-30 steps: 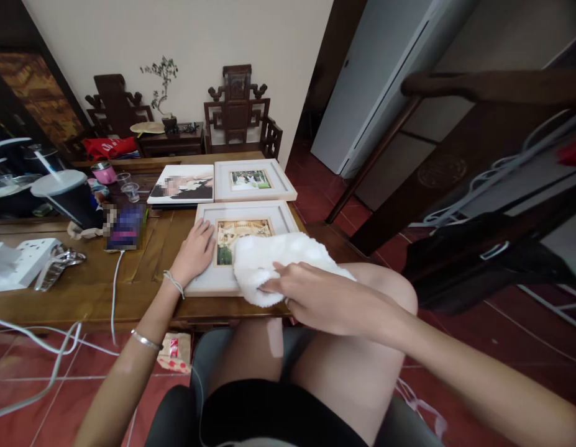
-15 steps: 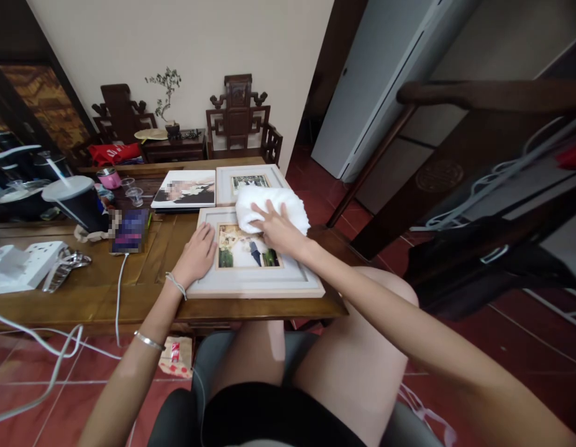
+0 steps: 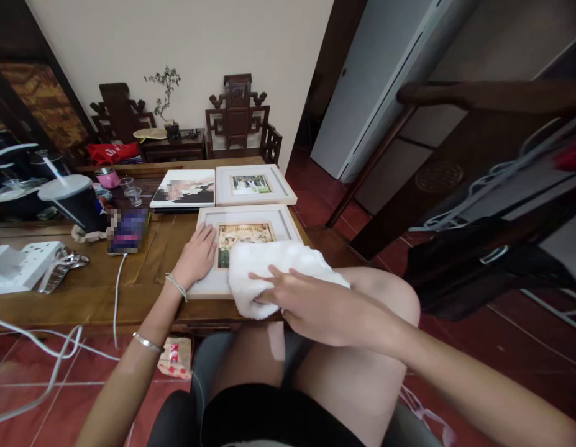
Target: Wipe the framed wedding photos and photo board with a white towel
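Observation:
A white-framed photo [image 3: 248, 218] lies flat at the near edge of the wooden table [image 3: 82, 282]. My left hand [image 3: 197, 254] rests flat and open on the frame's left side, fingers spread. My right hand [image 3: 310, 301] presses a fluffy white cloth [image 3: 273, 267] onto the frame's near right part, fingers on top of the cloth. The cloth covers the lower half of the picture. Behind this frame lie a second white frame [image 3: 253, 184] and an unframed photo print [image 3: 184, 189].
A phone [image 3: 127, 230] with a white cable, a dark lidded cup with straw [image 3: 73, 198], a white power strip [image 3: 24, 261], small glasses and a pink cup [image 3: 108, 177] sit on the table's left. Carved dark chairs [image 3: 238, 121] stand by the wall. A dark rack [image 3: 478, 186] is at right.
My right hand has dragged the cloth from the frame's far right corner back toward me to its near edge. My left hand has stayed on the frame.

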The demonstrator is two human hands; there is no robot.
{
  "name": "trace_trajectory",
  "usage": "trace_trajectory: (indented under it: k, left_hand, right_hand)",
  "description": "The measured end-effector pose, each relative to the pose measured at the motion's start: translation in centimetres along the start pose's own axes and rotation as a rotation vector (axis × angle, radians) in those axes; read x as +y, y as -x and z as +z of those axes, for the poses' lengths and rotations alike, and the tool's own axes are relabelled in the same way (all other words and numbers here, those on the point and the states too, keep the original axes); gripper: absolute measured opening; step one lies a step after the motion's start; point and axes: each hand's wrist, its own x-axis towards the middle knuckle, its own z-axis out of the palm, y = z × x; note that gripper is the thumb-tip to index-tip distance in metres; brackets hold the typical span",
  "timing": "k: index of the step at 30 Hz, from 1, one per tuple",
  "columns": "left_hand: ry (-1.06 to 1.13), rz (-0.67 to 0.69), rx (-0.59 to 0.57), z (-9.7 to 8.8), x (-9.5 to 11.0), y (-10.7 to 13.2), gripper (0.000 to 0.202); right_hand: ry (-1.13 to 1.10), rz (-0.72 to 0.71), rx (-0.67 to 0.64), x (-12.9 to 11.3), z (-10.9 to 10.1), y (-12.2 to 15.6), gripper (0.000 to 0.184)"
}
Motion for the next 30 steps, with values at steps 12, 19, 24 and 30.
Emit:
trace_trajectory:
  k: [12,19,24,30]
  left_hand:
    - [0.019,-0.033,-0.015,-0.3,0.1,0.0,0.054]
    - [0.035,-0.016,0.023,-0.2,-0.1,0.0,0.05]
    - [0.041,-0.036,0.005,-0.2,0.2,0.0,0.051]
    - [0.053,-0.034,0.005,-0.3,0.4,0.0,0.05]
  right_hand:
    - [0.162,0.206,0.54,9.1,1.3,-10.9,0.059]
    - [0.26,0.142,0.451,8.0,1.6,-12.3,0.048]
    - [0.172,-0.036,0.394,4.1,3.2,-6.4,0.047]
    - [0.042,-0.144,0.411,2.8,3.6,-3.1,0.047]
